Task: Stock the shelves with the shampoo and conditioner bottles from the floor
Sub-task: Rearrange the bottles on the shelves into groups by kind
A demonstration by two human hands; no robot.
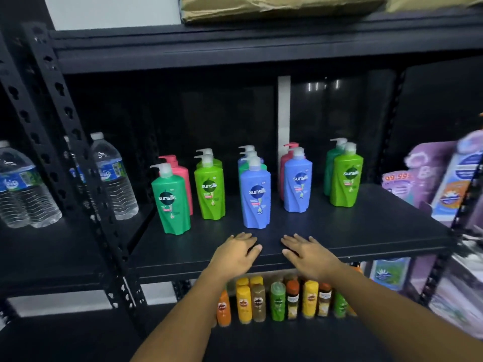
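Several Sunsilk pump bottles stand upright in short rows on the black shelf (366, 231). From the left, the front ones are a dark green bottle (171, 202), a light green bottle (210, 192), a blue bottle (255, 197), a second blue bottle (298, 184) and another light green bottle (345, 178). Pink bottles (180, 173) stand behind some of them. My left hand (236, 250) and my right hand (304, 250) lie flat with straight fingers on the shelf's front part, just in front of the middle blue bottle. Neither hand holds anything.
Water bottles (112, 176) stand on the neighbouring shelf to the left, past a black perforated upright (65, 121). Purple packs (428, 178) fill the right side. Small coloured bottles (277, 301) line the shelf below. A brown parcel (274, 7) lies on the top shelf.
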